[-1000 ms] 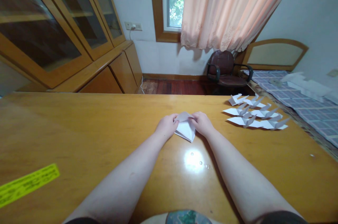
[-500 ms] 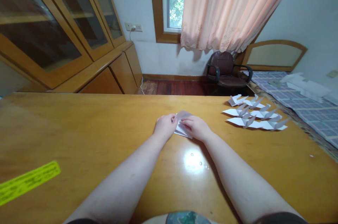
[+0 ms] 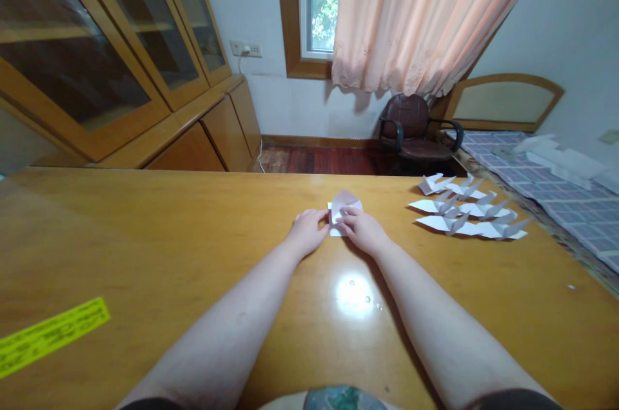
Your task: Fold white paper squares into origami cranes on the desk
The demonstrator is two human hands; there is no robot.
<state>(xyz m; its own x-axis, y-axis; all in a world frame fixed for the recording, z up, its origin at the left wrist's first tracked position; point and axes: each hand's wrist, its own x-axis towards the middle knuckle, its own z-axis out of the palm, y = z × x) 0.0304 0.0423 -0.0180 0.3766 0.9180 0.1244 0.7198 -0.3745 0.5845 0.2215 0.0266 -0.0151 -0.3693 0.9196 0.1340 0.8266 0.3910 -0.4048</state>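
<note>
A partly folded white paper lies on the glossy wooden table, a little beyond the middle. My left hand pinches its left edge with curled fingers. On the paper's right side rests my right hand, fingers closed over the near part, hiding the lower fold. A rounded flap stands up at the far end.
Several finished white paper cranes lie in rows on the table to the right. A yellow-green printed strip lies near the front left. Beyond the table stand a glass-door wooden cabinet, a dark office chair and a bed.
The paper went from a wide kite shape to a smaller, more folded form. Both hands moved slightly away from me and closer together on it.
</note>
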